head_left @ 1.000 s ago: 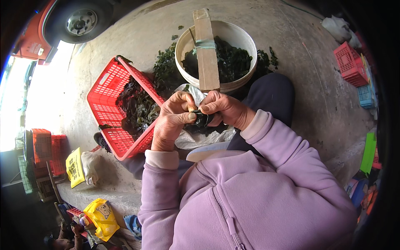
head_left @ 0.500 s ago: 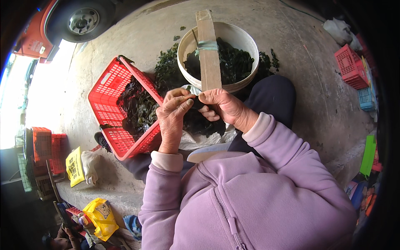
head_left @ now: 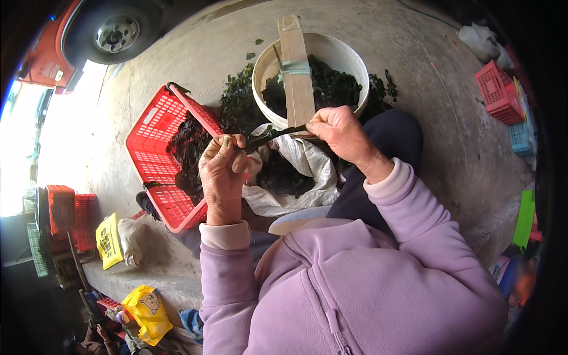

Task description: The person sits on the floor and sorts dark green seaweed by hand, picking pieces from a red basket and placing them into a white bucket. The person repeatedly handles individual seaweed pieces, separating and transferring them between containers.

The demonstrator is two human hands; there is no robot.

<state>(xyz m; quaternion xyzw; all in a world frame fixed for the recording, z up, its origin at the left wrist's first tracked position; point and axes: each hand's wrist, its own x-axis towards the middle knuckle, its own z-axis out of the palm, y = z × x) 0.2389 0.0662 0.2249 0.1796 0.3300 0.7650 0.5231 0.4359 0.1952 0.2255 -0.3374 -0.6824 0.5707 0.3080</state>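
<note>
A dark green strip of seaweed [head_left: 267, 137] is stretched between my two hands, above a white woven sack [head_left: 313, 157]. My left hand [head_left: 222, 174] pinches one end beside the rim of the red plastic basket [head_left: 158, 121]. Thumb and fingers of my right hand [head_left: 348, 137] grip the other end, just in front of the white bucket [head_left: 358, 65]. Across the bucket lies a wooden board [head_left: 293, 44] with a pale green band tied round it. More dark seaweed [head_left: 334, 83] fills part of the bucket, and a heap of it [head_left: 192, 145] spills inside the tilted basket.
Loose seaweed [head_left: 236, 97] lies on the concrete floor around the bucket. A vehicle wheel [head_left: 117, 34] stands at the far left. Stacked red crates [head_left: 499, 94] are at the right, others [head_left: 84, 219] at the left. A yellow bag [head_left: 148, 313] lies at the lower left, near another person [head_left: 97, 340].
My hands were close together; now they have drawn apart, left hand to the left and right hand to the right. The seaweed strip shows stretched between them, and the sack below is uncovered.
</note>
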